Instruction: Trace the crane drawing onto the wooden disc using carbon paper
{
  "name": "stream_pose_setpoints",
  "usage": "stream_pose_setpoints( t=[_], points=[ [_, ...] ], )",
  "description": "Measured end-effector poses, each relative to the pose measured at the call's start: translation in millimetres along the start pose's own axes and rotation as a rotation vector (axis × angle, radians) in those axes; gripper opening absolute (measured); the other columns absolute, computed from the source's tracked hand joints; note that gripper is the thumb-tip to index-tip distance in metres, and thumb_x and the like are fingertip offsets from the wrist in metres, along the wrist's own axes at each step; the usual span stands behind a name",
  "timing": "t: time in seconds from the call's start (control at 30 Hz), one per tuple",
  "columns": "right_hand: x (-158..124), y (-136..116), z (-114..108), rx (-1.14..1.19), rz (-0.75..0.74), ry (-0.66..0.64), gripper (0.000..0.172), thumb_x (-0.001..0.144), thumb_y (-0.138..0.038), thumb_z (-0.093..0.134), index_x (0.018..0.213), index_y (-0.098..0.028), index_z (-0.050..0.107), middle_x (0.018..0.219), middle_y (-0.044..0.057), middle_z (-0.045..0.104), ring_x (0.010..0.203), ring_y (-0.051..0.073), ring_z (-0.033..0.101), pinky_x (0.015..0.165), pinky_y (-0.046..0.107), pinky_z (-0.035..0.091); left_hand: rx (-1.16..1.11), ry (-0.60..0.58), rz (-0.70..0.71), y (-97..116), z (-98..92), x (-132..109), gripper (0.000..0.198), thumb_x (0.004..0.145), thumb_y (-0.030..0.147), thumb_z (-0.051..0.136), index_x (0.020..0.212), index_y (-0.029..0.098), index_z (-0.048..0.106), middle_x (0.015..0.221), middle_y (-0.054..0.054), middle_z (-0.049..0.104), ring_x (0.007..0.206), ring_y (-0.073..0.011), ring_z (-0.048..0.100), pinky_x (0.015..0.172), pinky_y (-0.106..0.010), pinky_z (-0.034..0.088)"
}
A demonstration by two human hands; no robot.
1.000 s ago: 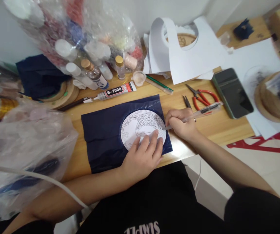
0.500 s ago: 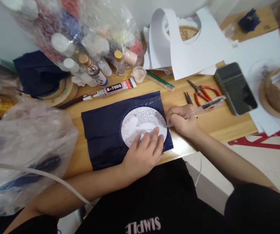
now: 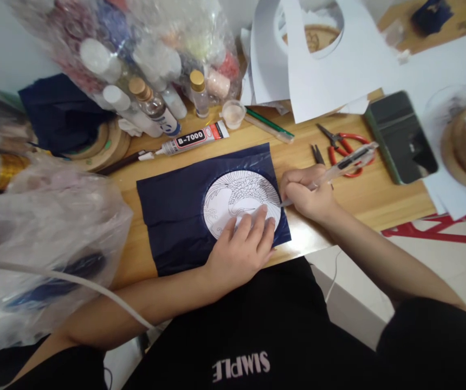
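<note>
A round white paper (image 3: 219,197) printed with a line drawing of a bird lies on a dark blue sheet of fabric (image 3: 172,211). My left hand (image 3: 243,244) rests flat on the lower part of the paper, fingers spread, covering some of the drawing. In my right hand (image 3: 308,195) is a clear-barrelled pen (image 3: 344,164), pinched between thumb and fingers. The pen's tip meets the right edge of the paper circle, beside the blue fabric.
Behind the fabric lie a glue tube (image 3: 194,138), small bottles (image 3: 198,95) and a green pencil (image 3: 271,123). Red-handled pliers (image 3: 344,146) and a phone (image 3: 403,138) are to the right. A plastic bag (image 3: 54,233) sits at left, cut white paper (image 3: 338,81) at the back.
The view has shifted slightly, so most things appear a little higher. My pen tip stays near the circle's right edge, perhaps slightly lower along it. My left hand keeps its place on the paper.
</note>
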State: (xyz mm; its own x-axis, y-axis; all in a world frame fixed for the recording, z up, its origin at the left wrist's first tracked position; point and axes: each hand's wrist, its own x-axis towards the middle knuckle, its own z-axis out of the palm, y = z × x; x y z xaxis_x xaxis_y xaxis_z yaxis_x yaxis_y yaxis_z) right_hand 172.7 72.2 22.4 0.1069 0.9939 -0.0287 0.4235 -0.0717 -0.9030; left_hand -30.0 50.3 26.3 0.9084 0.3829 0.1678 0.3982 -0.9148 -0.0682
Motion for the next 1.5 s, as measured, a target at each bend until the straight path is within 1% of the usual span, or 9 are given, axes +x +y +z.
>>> stream_pose_setpoints(
  t=[0.6, 0.73, 0.87, 0.97, 1.07, 1.13, 1.27, 1.4, 1.5],
  points=[
    [6, -8, -2, -0.036, -0.044, -0.068, 0.025, 0.059, -0.010, 0.042, 0.036, -0.019, 0.037, 0.038, -0.003, 0.035, 0.039, 0.007, 0.032, 0.043, 0.028, 0.025, 0.022, 0.029, -0.006, -1, -0.9, 1, 0.042, 0.097, 0.041, 0.046, 0.124, 0.014, 0.062, 0.133, -0.009, 0.061, 0.102, -0.0234, 0.062, 0.085, -0.035, 0.051],
    [5, -6, -1, 0.015, 0.003, -0.041, 0.025, 0.059, -0.009, 0.043, 0.037, -0.019, 0.043, 0.037, -0.002, 0.041, 0.038, 0.008, 0.036, 0.041, 0.027, 0.026, 0.022, 0.027, -0.009, -1, -0.6, 1, 0.041, 0.097, 0.041, 0.046, 0.125, 0.015, 0.061, 0.134, -0.009, 0.060, 0.103, -0.0234, 0.061, 0.086, -0.035, 0.050],
    [1, -1, 3, 0.163, 0.053, 0.101, 0.026, 0.061, -0.008, 0.044, 0.039, -0.020, 0.049, 0.039, -0.002, 0.049, 0.038, 0.009, 0.042, 0.038, 0.024, 0.029, 0.022, 0.024, -0.009, -1, -0.8, 1, 0.041, 0.097, 0.042, 0.046, 0.125, 0.015, 0.061, 0.134, -0.009, 0.060, 0.103, -0.0232, 0.061, 0.086, -0.034, 0.050],
    [-5, -3, 4, 0.244, 0.035, 0.290, 0.023, 0.065, -0.010, 0.046, 0.047, -0.020, 0.057, 0.042, -0.004, 0.051, 0.038, 0.008, 0.042, 0.037, 0.022, 0.029, 0.024, 0.018, -0.011, 0, -0.8, 1, 0.041, 0.097, 0.042, 0.046, 0.125, 0.016, 0.062, 0.134, -0.008, 0.060, 0.103, -0.0230, 0.061, 0.085, -0.034, 0.050],
    [-14, -10, 2, 0.359, -0.016, 0.494, 0.019, 0.076, -0.019, 0.048, 0.063, -0.020, 0.062, 0.051, -0.004, 0.055, 0.041, 0.007, 0.046, 0.037, 0.021, 0.030, 0.022, 0.027, -0.019, 0, -0.2, 1, 0.040, 0.097, 0.042, 0.046, 0.124, 0.016, 0.063, 0.133, -0.007, 0.060, 0.102, -0.0229, 0.061, 0.085, -0.034, 0.050],
    [-23, -13, 4, 0.387, -0.045, 0.560, 0.026, 0.084, -0.029, 0.044, 0.067, -0.020, 0.062, 0.049, -0.004, 0.051, 0.040, 0.008, 0.047, 0.037, 0.021, 0.030, 0.016, 0.031, -0.020, 0, 0.4, 0, 0.040, 0.096, 0.042, 0.047, 0.123, 0.016, 0.063, 0.133, -0.007, 0.061, 0.102, -0.0232, 0.061, 0.085, -0.035, 0.050],
    [-42, -6, 20, 0.285, 0.086, 0.591, 0.013, 0.072, -0.016, 0.052, 0.068, -0.019, 0.063, 0.051, -0.005, 0.055, 0.040, 0.008, 0.047, 0.037, 0.021, 0.032, 0.010, 0.024, -0.017, 1, 0.5, 0, 0.041, 0.097, 0.041, 0.046, 0.124, 0.016, 0.063, 0.133, -0.008, 0.060, 0.103, -0.0238, 0.061, 0.085, -0.035, 0.050],
    [-51, 4, 40, 0.092, 0.092, 0.690, 0.019, 0.067, -0.013, 0.047, 0.056, -0.019, 0.061, 0.047, -0.005, 0.055, 0.042, 0.009, 0.048, 0.042, 0.023, 0.038, 0.006, 0.014, -0.020, 1, 0.5, 0, 0.043, 0.096, 0.042, 0.047, 0.127, 0.015, 0.062, 0.135, -0.008, 0.059, 0.105, -0.0242, 0.060, 0.086, -0.036, 0.050],
    [-50, 5, 44, 0.039, 0.099, 0.753, 0.021, 0.067, -0.013, 0.045, 0.053, -0.020, 0.060, 0.046, -0.005, 0.056, 0.042, 0.010, 0.050, 0.041, 0.024, 0.038, -0.001, 0.020, -0.026, 1, 1.4, 0, 0.043, 0.096, 0.042, 0.047, 0.127, 0.015, 0.061, 0.135, -0.009, 0.059, 0.105, -0.0241, 0.060, 0.086, -0.036, 0.051]
  ],
)
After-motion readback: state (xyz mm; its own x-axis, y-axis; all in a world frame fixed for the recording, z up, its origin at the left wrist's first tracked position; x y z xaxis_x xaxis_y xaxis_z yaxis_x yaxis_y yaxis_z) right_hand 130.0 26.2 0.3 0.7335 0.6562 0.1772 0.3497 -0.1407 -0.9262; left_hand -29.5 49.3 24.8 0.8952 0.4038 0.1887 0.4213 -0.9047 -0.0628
